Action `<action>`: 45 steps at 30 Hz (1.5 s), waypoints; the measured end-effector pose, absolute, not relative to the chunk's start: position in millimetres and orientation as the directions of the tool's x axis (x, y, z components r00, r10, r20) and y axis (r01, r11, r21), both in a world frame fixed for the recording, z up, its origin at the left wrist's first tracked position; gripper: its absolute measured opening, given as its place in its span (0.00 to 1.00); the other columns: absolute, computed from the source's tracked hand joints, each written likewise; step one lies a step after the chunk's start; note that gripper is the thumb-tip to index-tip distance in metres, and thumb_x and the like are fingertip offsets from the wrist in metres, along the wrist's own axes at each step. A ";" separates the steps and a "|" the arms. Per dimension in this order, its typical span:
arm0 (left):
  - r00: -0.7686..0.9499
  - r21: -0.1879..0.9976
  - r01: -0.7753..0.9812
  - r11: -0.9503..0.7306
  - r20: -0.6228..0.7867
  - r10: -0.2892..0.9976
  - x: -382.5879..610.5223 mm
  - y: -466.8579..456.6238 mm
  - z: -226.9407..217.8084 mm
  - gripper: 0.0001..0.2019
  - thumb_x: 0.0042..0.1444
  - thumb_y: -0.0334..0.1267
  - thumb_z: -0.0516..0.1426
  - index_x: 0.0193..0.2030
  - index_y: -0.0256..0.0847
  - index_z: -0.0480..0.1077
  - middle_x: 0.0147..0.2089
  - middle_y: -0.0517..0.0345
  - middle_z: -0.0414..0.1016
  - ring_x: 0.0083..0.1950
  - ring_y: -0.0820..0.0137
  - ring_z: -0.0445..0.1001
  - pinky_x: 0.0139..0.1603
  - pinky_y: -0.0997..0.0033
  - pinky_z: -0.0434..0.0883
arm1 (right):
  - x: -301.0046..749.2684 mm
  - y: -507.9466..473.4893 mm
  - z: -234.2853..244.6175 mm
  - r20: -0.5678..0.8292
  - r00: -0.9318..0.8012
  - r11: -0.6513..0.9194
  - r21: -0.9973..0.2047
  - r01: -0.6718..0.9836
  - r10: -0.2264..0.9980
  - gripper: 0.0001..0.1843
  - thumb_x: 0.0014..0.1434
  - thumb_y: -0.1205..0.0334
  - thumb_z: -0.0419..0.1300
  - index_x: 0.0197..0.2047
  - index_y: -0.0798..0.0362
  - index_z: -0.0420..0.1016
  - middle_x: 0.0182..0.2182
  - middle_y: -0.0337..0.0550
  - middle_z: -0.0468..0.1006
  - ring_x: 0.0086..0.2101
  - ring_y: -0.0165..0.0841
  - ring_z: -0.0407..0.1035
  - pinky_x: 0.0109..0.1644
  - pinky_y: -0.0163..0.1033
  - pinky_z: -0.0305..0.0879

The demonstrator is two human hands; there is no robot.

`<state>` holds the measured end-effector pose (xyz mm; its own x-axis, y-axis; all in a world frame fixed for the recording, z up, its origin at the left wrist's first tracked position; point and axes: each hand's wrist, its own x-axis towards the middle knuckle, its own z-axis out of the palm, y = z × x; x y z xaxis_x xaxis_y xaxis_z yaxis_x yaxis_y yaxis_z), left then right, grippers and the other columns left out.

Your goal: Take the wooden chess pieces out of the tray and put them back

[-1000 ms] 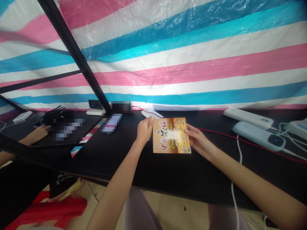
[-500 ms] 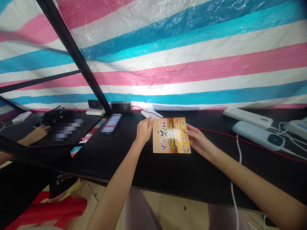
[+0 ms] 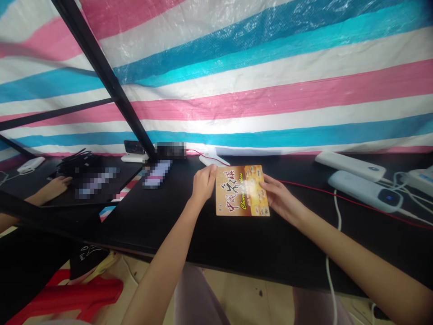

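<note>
A Chinese chess box [image 3: 241, 192], yellow-brown with large Chinese characters and yellow lettering, is held above the black table [image 3: 162, 221] between my two hands. My left hand [image 3: 204, 183] is closed on its upper left edge. Along the right edge, my right hand [image 3: 279, 196] grips it, thumb near the front face and the other fingers partly hidden behind. The printed face is turned up towards me. Whether the box's underside touches the table cannot be made out.
White and pale blue power banks [image 3: 365, 192] with cables lie on the right; a red cable [image 3: 324, 194] crosses behind my right hand. A blurred phone [image 3: 157, 174] lies to the left. Beyond a black metal post [image 3: 130, 113], another person's hand [image 3: 57, 187] rests. A striped sheet hangs behind.
</note>
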<state>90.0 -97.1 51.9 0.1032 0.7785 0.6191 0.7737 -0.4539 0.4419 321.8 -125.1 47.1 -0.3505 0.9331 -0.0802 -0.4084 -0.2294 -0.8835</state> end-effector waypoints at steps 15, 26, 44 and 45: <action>0.011 0.473 0.719 -0.509 0.725 0.689 90.4 -86.3 48.1 0.09 0.62 0.31 0.46 0.45 0.43 0.63 0.44 0.53 0.67 0.44 0.69 0.68 0.40 0.71 0.67 | 328.2 -122.7 53.4 -0.043 -0.307 -0.174 -0.894 -0.413 0.951 0.23 0.50 0.58 0.64 0.50 0.48 0.71 0.47 0.42 0.77 0.47 0.40 0.71 0.51 0.46 0.69; 0.114 0.391 0.784 -0.482 0.672 0.731 91.6 -89.1 48.6 0.13 0.59 0.25 0.44 0.40 0.41 0.66 0.42 0.52 0.65 0.49 0.65 0.66 0.49 0.66 0.65 | 338.1 -120.9 63.5 0.073 -0.216 -0.012 -0.931 -0.365 0.974 0.25 0.50 0.54 0.63 0.53 0.44 0.69 0.49 0.41 0.76 0.49 0.42 0.69 0.51 0.48 0.68; 0.176 0.370 0.778 -0.507 0.647 0.742 91.0 -88.7 46.7 0.14 0.55 0.22 0.45 0.40 0.41 0.66 0.43 0.53 0.63 0.48 0.66 0.65 0.50 0.67 0.65 | 359.5 -108.7 69.5 0.286 0.088 0.298 -0.881 -0.367 0.954 0.19 0.56 0.48 0.58 0.52 0.38 0.68 0.58 0.34 0.66 0.56 0.40 0.62 0.49 0.46 0.69; 0.178 0.369 0.778 -0.508 0.647 0.742 91.1 -88.7 46.6 0.14 0.55 0.22 0.45 0.39 0.41 0.66 0.43 0.53 0.63 0.48 0.66 0.65 0.50 0.67 0.65 | 360.3 -108.5 70.2 0.295 0.104 0.313 -0.877 -0.364 0.950 0.19 0.55 0.48 0.59 0.51 0.38 0.69 0.58 0.34 0.66 0.55 0.41 0.62 0.49 0.46 0.69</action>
